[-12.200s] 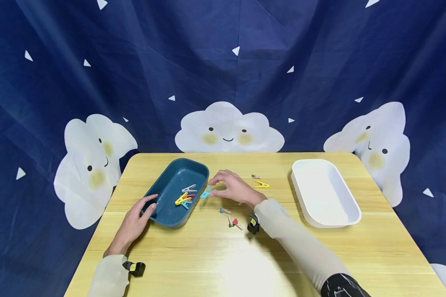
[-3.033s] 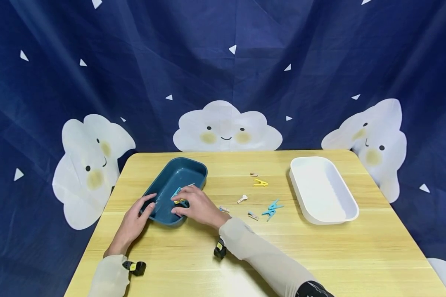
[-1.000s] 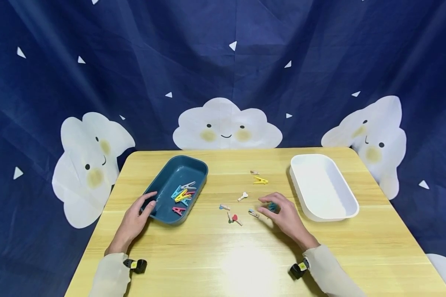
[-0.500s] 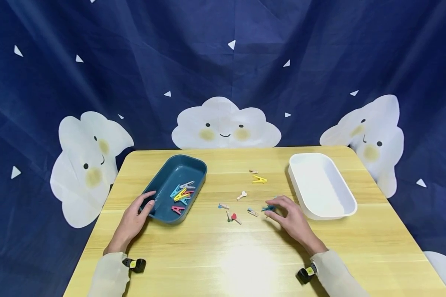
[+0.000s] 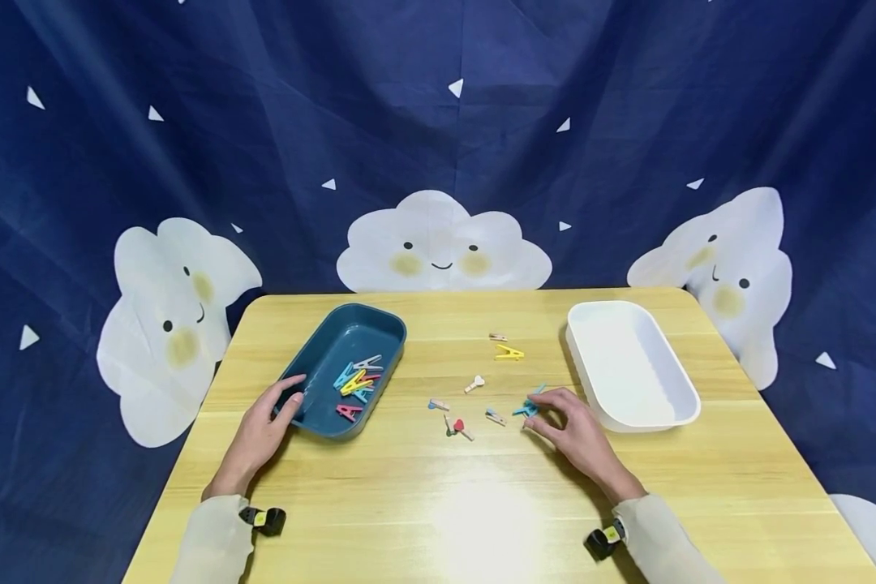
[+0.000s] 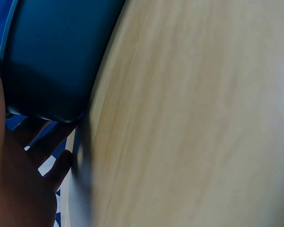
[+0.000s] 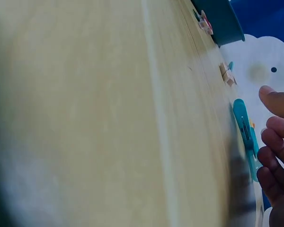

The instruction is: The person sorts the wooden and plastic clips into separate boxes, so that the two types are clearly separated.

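Near the centre right of the head view, light blue clips (image 5: 529, 409), which seem to be two, lie on the wooden table (image 5: 380, 503). The right hand (image 5: 580, 438) is around them with bent, relaxed fingers; in the right wrist view, thumb and forefinger are apart, so I judge that nothing is grasped. Whether a fingertip touches a clip, I cannot tell. A wooden clip (image 5: 495, 417) lies just to the left.

At the left of the frame, the left hand (image 5: 258, 434) grasps the near left corner of the blue tray (image 5: 346, 345), which holds a small pile of coloured clips (image 5: 356, 383). The white tray (image 5: 628, 365) stands at the right.

The light blue clips look like plastic — probably very light, stiff and a little smooth, not easily broken. A gentle pinch across the middle should be enough; squeezing both handle ends would probably make the mouth spread. Because they lie close together, one may drag the other. The blue tray also seems stiff and light — its rim is a good place for holding.
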